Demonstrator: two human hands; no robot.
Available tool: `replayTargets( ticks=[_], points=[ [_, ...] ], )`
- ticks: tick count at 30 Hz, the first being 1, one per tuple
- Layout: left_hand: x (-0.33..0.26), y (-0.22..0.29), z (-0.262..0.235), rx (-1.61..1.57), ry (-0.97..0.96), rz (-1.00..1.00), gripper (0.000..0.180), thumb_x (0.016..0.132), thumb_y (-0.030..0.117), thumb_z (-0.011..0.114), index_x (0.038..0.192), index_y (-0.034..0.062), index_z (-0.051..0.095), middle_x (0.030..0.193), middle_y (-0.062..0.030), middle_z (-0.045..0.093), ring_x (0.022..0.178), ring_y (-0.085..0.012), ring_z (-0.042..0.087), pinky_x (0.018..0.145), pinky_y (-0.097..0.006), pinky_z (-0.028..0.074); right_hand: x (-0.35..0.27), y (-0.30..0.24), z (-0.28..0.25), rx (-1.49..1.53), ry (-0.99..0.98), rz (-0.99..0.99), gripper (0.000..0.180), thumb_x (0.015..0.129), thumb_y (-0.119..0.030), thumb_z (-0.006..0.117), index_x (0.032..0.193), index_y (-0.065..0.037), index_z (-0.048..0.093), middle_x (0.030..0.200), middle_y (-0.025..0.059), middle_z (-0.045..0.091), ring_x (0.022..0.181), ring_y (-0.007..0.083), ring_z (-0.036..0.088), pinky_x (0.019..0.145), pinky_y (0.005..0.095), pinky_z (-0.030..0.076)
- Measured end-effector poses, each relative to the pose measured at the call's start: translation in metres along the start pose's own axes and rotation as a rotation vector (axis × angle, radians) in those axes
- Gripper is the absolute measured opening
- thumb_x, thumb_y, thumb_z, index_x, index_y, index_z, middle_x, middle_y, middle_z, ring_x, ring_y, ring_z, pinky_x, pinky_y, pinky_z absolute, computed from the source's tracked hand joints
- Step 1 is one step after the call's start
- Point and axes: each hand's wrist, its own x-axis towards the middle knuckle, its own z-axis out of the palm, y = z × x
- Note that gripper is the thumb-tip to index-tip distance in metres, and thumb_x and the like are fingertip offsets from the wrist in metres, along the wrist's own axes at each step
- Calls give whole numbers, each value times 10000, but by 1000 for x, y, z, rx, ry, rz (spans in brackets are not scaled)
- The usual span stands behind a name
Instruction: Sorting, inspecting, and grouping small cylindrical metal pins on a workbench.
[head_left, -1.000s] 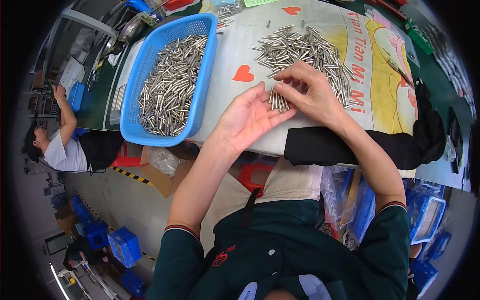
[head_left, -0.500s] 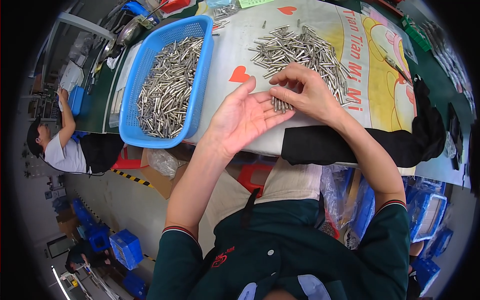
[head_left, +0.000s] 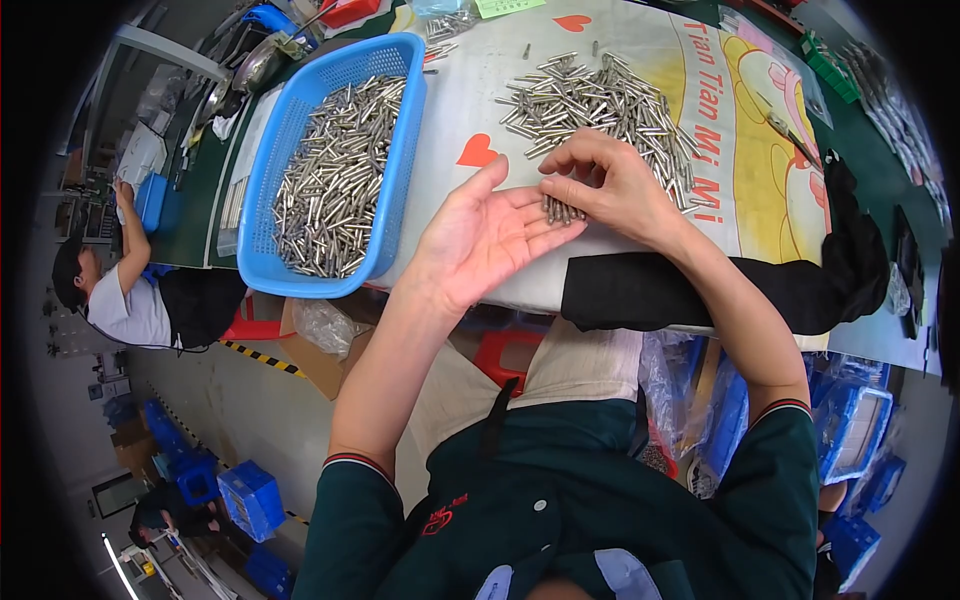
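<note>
My left hand [head_left: 478,240] is turned palm up with its fingers stretched out flat, above the near edge of the table. A small row of short silver metal pins [head_left: 563,211] lies at its fingertips. Over that row my right hand [head_left: 628,195] is bent, its thumb and fingers closed on the pins; its palm side is partly hidden. Just beyond both hands spreads a loose pile of similar pins [head_left: 590,105] on the printed cloth [head_left: 450,190]. To the left, a blue perforated basket [head_left: 405,140] holds a heap of such pins.
A black cloth [head_left: 640,292] lies along the table's near edge, right of my hands. Tweezers [head_left: 795,137] rest at the right, with a green bin [head_left: 830,68] behind. A person in a white shirt [head_left: 130,305] sits far left. A red stool [head_left: 505,350] is below the table.
Both hands keep nearly the same place and pose, with the pins still at the fingertips. The view has shifted very slightly.
</note>
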Motion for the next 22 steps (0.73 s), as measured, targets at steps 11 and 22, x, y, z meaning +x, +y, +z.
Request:
replayTargets(
  ticks=[11,22],
  points=[
    [-16,7,11,31,-28,60,589,969,344,347,1242,-174,285,1286,-335,377,1208,-408,421,1040,-481,347,6,-4,-5,158,453,-105,133,820,-140,642,814,-7,645,690,-7,545,582,56,451,532,214,382],
    [-99,103,36,506,15,821,620,974,289,327,1328,-177,123,1410,-346,153,1337,-412,195,1114,-475,188,6,3,-13,93,438,-47,146,840,-148,618,818,-5,633,734,2,569,612,53,474,565,204,400]
  ],
)
